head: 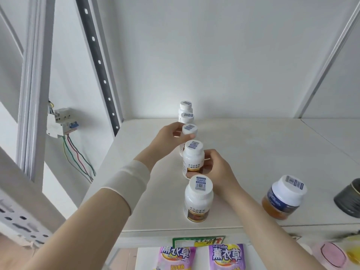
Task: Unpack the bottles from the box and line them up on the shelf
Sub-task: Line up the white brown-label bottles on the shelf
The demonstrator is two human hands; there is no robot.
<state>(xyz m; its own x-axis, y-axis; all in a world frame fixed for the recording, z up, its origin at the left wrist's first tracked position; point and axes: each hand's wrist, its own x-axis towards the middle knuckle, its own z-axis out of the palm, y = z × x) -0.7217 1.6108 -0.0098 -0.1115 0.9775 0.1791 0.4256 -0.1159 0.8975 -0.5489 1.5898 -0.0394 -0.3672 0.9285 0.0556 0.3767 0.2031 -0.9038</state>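
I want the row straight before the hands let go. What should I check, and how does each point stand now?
1. Left hand grips the middle bottle: ok.
2. Right hand grips the second bottle from the front: ok.
3. Both held bottles upright: ok.
4. Their bases flat on the shelf: cannot tell, hidden.
5. Front bottle standing in line with them: ok.
6. Box emptied: cannot tell, not in view.

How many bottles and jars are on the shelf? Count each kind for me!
white bottles: 5
amber jar: 1
dark jar: 1
total: 7
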